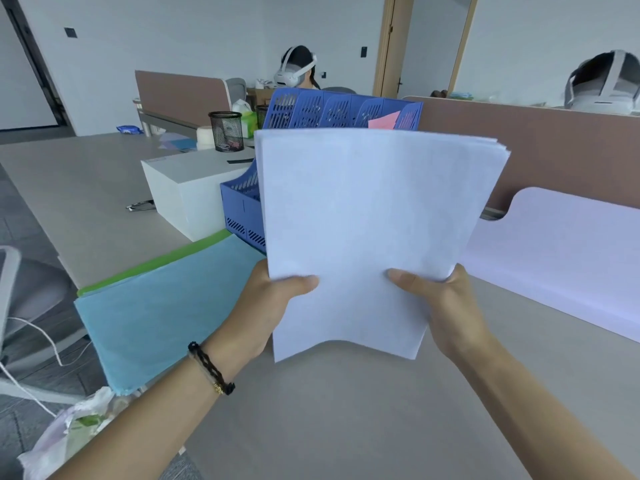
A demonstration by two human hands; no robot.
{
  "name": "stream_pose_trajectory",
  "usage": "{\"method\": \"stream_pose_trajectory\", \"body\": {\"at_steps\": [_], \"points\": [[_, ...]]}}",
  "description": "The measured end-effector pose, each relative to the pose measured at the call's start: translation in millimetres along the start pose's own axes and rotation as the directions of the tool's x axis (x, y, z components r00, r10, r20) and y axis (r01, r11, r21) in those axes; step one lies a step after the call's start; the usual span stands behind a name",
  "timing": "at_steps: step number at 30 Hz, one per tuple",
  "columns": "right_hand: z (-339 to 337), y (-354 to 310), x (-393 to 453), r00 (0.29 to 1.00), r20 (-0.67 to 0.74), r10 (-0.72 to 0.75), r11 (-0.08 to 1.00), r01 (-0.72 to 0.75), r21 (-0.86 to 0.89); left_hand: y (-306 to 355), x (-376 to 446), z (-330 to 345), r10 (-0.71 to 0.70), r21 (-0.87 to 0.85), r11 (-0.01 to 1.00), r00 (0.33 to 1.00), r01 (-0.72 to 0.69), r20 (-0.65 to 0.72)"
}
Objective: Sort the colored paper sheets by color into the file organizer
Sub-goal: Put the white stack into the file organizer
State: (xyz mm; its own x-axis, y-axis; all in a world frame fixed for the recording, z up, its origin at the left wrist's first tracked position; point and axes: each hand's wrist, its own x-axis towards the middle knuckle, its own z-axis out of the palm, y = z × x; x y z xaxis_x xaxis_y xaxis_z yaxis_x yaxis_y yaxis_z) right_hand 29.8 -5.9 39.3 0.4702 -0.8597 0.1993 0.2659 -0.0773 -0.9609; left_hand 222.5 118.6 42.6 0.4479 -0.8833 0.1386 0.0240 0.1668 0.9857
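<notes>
Both my hands hold up a stack of pale lavender-white paper sheets (367,216) above the desk. My left hand (273,303) grips its lower left edge, thumb on top. My right hand (440,299) grips the lower right edge the same way. Behind the stack stands the blue file organizer (332,110), mostly hidden by the sheets; a pink sheet (384,120) pokes out of one of its slots. A pile of light blue sheets (166,306) lies on the desk to the left, with green sheets (162,259) showing beneath its far edge.
A white box (187,188) sits left of the organizer, with a black mesh pen cup (225,130) behind it. A large pale lavender sheet (561,258) lies at the right against a brown divider (540,147). Two people with headsets sit beyond. A chair stands at the left.
</notes>
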Motion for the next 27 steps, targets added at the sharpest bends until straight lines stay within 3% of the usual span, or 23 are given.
{"method": "stream_pose_trajectory", "body": {"at_steps": [5, 8, 10, 14, 16, 18, 21, 25, 26, 27], "points": [[-6, 15, 0, 1.000, -0.006, 0.003, 0.998, -0.004, -0.070, -31, -1, 3, -0.152, -0.041, 0.988, 0.982, 0.148, -0.115], [-11, 12, 9, 1.000, -0.016, 0.015, 0.982, -0.017, -0.186, -38, -1, -2, -0.182, -0.023, 0.983, 0.982, 0.181, -0.048], [-20, -10, 24, 1.000, 0.010, 0.007, 0.942, -0.003, -0.336, -22, 8, -18, -0.103, -0.011, 0.995, 0.994, 0.103, 0.037], [-31, -64, 49, 0.969, 0.227, 0.098, 0.746, 0.079, -0.661, 39, 22, -69, 0.126, -0.065, 0.991, 0.973, -0.116, 0.193], [-23, -80, 57, 0.948, 0.281, 0.147, 0.598, 0.141, -0.789, 65, 21, -85, 0.066, 0.065, 0.993, 0.906, -0.103, 0.418], [-7, -89, 60, 0.925, 0.323, 0.202, 0.458, 0.203, -0.866, 75, 16, -83, -0.047, 0.274, 0.956, 0.862, -0.109, 0.504], [17, -91, 63, 0.878, 0.416, 0.236, 0.265, 0.354, -0.897, 59, 8, -58, -0.005, 0.382, 0.918, 0.961, -0.105, 0.275], [5, -94, 71, 0.904, 0.372, 0.213, 0.017, 0.377, -0.926, 20, 1, -53, -0.055, 0.179, 0.983, 0.993, 0.036, 0.102], [-10, -94, 74, 0.925, 0.332, 0.185, -0.015, 0.340, -0.940, 13, 0, -58, -0.079, 0.122, 0.990, 0.994, 0.070, 0.072], [-28, -92, 76, 0.945, 0.290, 0.152, 0.085, 0.280, -0.956, 5, -2, -64, -0.094, 0.068, 0.994, 0.994, 0.090, 0.048]]}}
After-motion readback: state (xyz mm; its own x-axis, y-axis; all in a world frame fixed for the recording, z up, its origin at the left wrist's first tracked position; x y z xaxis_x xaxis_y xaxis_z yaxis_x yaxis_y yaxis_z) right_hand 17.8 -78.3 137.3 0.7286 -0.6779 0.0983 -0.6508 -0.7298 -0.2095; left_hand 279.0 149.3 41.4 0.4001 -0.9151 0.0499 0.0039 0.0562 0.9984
